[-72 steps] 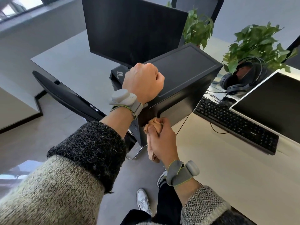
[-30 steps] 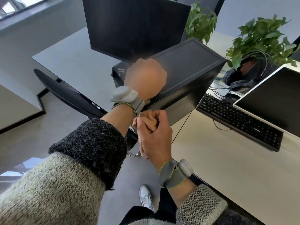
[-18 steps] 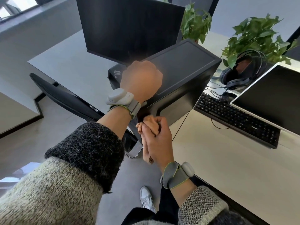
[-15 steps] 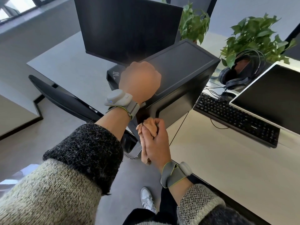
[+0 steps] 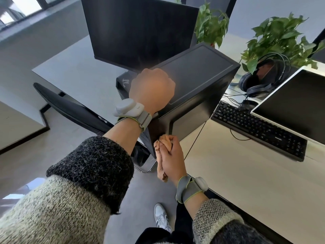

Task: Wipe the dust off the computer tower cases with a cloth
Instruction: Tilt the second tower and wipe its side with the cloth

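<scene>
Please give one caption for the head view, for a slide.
Right hand holds a tan cloth against the black tower case; left hand sits on its top.

The tower case (image 5: 198, 76) stands at the worktop's (image 5: 237, 173) left end. From it, a monitor (image 5: 137, 30) is behind at twelve o'clock, a plant (image 5: 211, 25) at one, headphones (image 5: 263, 83) at two. The keyboard (image 5: 260, 129) lies at three, a second monitor (image 5: 295, 106) just beyond. A chair (image 5: 70, 106) sits at nine. The left hand (image 5: 152, 90) rests on the tower's top; the right hand (image 5: 173, 155) holds the cloth (image 5: 164, 141) against its near face at six.
</scene>
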Tool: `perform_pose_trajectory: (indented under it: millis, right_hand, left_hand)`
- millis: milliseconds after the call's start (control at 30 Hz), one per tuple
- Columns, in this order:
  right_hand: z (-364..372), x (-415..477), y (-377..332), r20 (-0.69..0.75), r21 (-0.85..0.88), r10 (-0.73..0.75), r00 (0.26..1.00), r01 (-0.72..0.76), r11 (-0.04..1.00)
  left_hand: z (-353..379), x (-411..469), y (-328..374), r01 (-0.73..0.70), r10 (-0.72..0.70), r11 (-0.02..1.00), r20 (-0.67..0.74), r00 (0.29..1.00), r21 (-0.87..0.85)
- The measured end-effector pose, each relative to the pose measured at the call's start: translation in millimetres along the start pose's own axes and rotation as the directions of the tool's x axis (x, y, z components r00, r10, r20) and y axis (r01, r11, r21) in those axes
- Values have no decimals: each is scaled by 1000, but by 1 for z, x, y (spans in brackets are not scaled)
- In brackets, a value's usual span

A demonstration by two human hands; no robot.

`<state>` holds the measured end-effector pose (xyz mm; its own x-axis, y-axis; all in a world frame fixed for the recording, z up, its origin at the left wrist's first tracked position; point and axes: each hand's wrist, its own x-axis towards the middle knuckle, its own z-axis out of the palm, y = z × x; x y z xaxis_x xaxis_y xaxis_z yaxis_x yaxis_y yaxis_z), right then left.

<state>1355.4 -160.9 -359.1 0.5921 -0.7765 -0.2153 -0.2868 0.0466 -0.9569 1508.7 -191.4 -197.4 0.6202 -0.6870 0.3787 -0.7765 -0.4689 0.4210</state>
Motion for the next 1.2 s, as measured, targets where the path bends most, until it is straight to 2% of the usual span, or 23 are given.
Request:
perform_pose_trajectory:
  millis: [100, 300, 400, 500, 600, 700, 767, 867, 900, 1000, 1067, 1200]
  right_hand:
    - [-1, 8, 4, -1, -47, 91, 996, -91, 995]
    - [-2, -1, -8, -58, 54, -44, 997, 47, 997]
    - [1, 5, 6, -45, -2, 63, 997, -63, 998]
    - [1, 11, 10, -40, 24, 167, 985, -167, 986]
    - [-2, 6, -4, -72, 108, 39, 997, -31, 994]
    - [0, 2, -8, -99, 64, -43, 994, 50, 997]
    - [2, 5, 0, -120, 21, 11, 993, -9, 1000]
    - [3, 10, 11, -81, 27, 176, 981, -174, 984]
    - [1, 10, 9, -77, 45, 182, 980, -179, 983]
    - [-5, 6, -2, -112, 143, 54, 992, -38, 989]
    - [-4, 6, -4, -133, 140, -11, 991, 30, 990]
    - [-5, 14, 10, -107, 2, 102, 989, -102, 995]
  left_hand:
    - [1, -1, 0, -3, 3, 1000, 4, 1000, -3]
    - [0, 0, 0, -3, 3, 1000, 12, 1000, -1]
    - [1, 0, 2, -4, 3, 1000, 7, 1000, 18]
    - [2, 0, -1, 0, 0, 1000, 2, 1000, 15]
    - [2, 1, -2, 4, -4, 1000, -3, 1000, 0]
    - [3, 2, -2, 6, -5, 1000, -7, 1000, 7]
    - [3, 1, -2, 14, -13, 1000, -15, 1000, 24]
    - [4, 0, -1, 17, -16, 999, -25, 1000, 46]
    - [5, 0, 0, 14, -12, 999, -23, 1000, 51]
    - [9, 2, 1, 21, -19, 997, -27, 999, 76]
    - [10, 4, 1, 39, -35, 994, -44, 998, 102]
    - [12, 2, 1, 37, -33, 992, -34, 999, 122]
